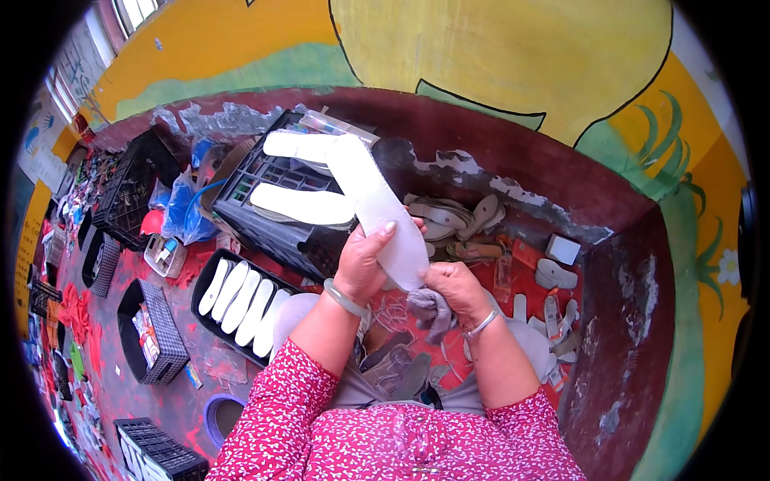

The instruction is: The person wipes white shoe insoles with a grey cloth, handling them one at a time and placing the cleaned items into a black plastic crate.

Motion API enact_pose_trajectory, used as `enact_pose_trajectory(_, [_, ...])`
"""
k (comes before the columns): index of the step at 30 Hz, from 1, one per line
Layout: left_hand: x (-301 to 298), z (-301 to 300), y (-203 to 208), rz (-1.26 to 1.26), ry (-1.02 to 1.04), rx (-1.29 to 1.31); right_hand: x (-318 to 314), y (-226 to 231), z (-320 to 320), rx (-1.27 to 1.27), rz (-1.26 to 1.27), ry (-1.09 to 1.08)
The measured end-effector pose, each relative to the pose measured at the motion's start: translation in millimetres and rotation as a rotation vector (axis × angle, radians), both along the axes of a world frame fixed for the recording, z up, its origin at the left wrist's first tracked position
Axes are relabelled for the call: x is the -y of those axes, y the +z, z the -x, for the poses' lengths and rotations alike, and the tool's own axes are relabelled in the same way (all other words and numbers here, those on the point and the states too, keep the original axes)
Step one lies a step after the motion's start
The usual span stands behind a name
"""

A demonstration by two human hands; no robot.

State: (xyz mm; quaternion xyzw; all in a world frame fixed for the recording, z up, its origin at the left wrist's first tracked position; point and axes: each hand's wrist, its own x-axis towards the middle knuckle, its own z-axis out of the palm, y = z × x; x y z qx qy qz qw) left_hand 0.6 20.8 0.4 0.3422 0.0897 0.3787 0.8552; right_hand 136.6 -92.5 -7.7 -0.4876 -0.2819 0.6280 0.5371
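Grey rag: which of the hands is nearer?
Right. The right hand is on the grey rag, bunching it under the white insole. The left hand grips the insole, beside the rag.

The rear wall [497,56] carries a yellow and green mural above a dark red base band with flaking paint. The floor [152,393] is red and stained. Black plastic crates [152,333] stand along the left. Windows [132,12] at upper left admit daylight. A corner wall [626,321] closes the right side.
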Motion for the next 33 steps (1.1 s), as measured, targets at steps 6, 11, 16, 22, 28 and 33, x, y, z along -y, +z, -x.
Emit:
enact_pose_trajectory(6, [1, 0, 5, 0.113, -0.107, 0.122, 0, 6, -2, -0.134, -0.025, -0.017])
enact_pose_trajectory(11, [0, -3, -1, 0.147, -0.193, 0.212, 1, -4, -10, -0.085, -0.091, 0.024])
enact_pose_trajectory(16, [0, -4, -3, 0.151, -0.204, 0.178, 3, -2, -11, 0.009, -0.055, 0.004])
enact_pose_trajectory(22, [4, -1, 3, 0.067, -0.122, 0.006, 2, -3, -11, 0.190, -0.115, 0.039])
enact_pose_trajectory(28, [5, 1, 8, -0.054, -0.108, -0.028, 3, -1, -11, 0.212, -0.048, 0.051])
enact_pose_trajectory(33, [-9, 7, 5, -0.032, 0.097, 0.007, 5, -13, -10, 0.360, -0.050, 0.056])
